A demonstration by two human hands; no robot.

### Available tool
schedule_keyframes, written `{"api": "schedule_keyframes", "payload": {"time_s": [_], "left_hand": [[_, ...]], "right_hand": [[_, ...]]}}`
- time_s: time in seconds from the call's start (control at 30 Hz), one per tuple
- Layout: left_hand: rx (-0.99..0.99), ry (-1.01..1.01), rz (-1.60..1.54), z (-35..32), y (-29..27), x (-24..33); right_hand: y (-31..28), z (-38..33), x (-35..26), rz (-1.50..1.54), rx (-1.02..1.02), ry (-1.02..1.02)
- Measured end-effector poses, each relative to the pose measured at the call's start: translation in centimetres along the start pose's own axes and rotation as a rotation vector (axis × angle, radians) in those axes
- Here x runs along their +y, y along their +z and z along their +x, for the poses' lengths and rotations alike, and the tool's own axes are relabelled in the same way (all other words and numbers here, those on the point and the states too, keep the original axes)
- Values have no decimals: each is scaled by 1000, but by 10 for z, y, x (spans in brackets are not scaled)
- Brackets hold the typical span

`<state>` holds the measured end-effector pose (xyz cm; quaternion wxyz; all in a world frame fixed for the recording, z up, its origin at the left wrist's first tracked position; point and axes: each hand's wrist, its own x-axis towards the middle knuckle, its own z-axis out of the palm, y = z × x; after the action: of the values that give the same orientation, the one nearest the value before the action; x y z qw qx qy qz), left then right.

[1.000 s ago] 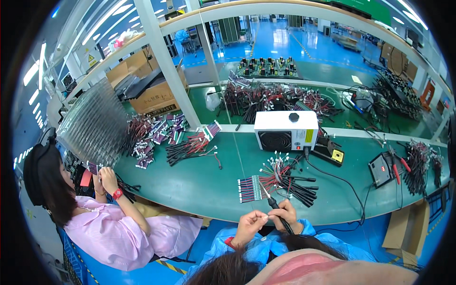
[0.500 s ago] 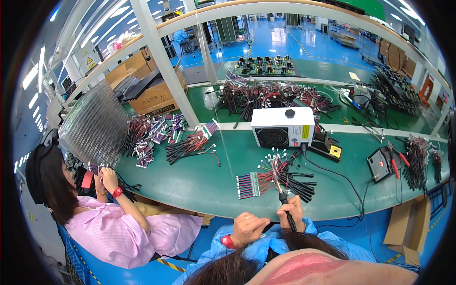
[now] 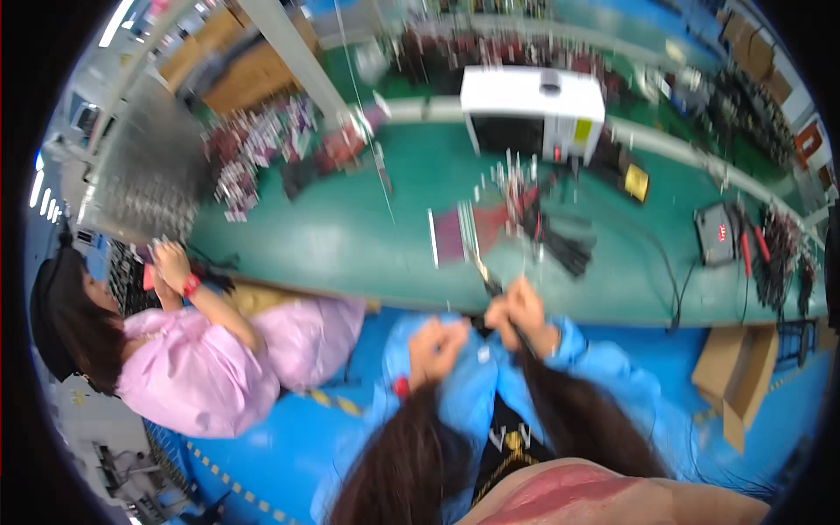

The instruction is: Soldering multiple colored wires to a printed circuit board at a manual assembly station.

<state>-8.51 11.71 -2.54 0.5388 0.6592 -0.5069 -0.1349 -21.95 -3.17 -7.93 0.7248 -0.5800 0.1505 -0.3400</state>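
My right hand (image 3: 520, 313) is closed around the dark handle of a soldering iron (image 3: 492, 285). The iron's tip points up and left, at the near end of a pale green strip of small circuit boards (image 3: 469, 229); blur hides whether it touches. Short coloured wires join the strip on both sides, and black-sleeved leads (image 3: 567, 252) fan out to the right. Over my lap, left of the iron, my left hand (image 3: 437, 346) is curled with thumb and fingers together. What it pinches, if anything, does not show.
Behind the boards stands a white fan box (image 3: 532, 109). A soldering station (image 3: 717, 234) with red-handled pliers (image 3: 754, 248) sits at right, its cord crossing the green bench. Wire bundles (image 3: 262, 153) lie at left, near a seated co-worker (image 3: 201, 367) in pink. An open carton (image 3: 737, 376) stands lower right.
The view has tipped downward, so the bench appears higher and blurred. The iron's tip has shifted from the wire cluster to the near end of the board strip. My left hand remains curled.
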Motion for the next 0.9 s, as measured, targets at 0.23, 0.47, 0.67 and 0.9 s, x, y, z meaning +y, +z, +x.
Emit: {"api": "schedule_keyframes", "payload": {"time_s": [0.23,0.47,0.67,0.9], "left_hand": [[-6,-48,-92,38,-16,9],[50,41,256,67,-9,-14],[76,201,298,118,-11,-42],[-128,335,146,145,2,-81]], "right_hand": [[17,30,-48,-638,7,-488],[4,22,-46,-544,136,-398],[4,28,-57,-451,300,-260],[8,33,-54,-324,410,-74]]}}
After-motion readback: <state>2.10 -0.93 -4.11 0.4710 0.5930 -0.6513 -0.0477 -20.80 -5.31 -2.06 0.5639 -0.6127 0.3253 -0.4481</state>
